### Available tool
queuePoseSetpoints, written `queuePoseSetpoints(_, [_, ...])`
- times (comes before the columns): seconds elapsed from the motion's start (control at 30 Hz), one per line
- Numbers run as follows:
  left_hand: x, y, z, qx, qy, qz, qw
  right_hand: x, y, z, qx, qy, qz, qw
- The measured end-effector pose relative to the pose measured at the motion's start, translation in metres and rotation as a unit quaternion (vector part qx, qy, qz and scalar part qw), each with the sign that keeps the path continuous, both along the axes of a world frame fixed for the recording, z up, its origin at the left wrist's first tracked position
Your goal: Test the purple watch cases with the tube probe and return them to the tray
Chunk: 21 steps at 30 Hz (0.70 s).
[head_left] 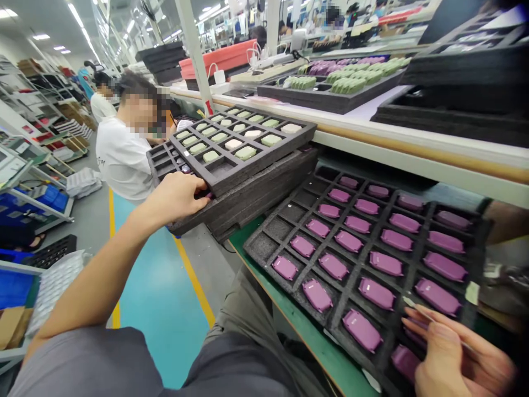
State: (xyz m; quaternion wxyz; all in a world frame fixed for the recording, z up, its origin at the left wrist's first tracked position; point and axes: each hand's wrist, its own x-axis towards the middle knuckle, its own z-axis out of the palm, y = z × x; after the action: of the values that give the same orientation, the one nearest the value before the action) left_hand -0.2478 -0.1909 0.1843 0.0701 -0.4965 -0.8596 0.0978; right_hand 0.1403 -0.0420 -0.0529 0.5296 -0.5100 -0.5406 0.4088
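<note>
My left hand (pixel 177 194) reaches out to the left and grips the near edge of the top black foam tray (pixel 223 168) on a stack of foam trays (pixel 256 193). That top tray holds several pale green and white cases. My right hand (pixel 454 358) sits at the lower right over a large black foam tray (pixel 264 248) filled with several purple cases (pixel 318 295). Its fingers are closed on a thin stick-like tool (pixel 417 310), and it rests near a purple case at the tray's front corner.
A raised shelf (pixel 413 146) runs above the bench, carrying more black trays with green and purple cases (pixel 351 82). A person in a white shirt (pixel 122 154) sits just beyond the stack. The green bench edge (pixel 306 331) borders a teal aisle floor (pixel 165 298). Blue bins stand at left.
</note>
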Motion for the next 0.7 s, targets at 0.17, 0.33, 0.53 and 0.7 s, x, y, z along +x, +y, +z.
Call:
queuePoseSetpoints(0.17, [0.024,-0.017,0.009,-0.044,0.062,0.022,0.997,-0.008,0.002,0.018,-0.03,0.021,-0.028,0.999])
queuePoseSetpoints(0.33, [0.078,-0.041,-0.004,0.233,0.05,-0.013,0.971,-0.012,0.006,0.018,0.023,0.011,-0.047,0.999])
queuePoseSetpoints(0.53, [0.157,0.089,-0.132,0.347,-0.607,-0.086,0.71,-0.01,0.012,0.005,0.122,0.046,-0.038,0.991])
queuePoseSetpoints(0.7, [0.222,0.155,-0.185,0.28,-0.821,-0.005,0.498,-0.003,0.02,0.0,0.201,0.05,-0.02,0.978])
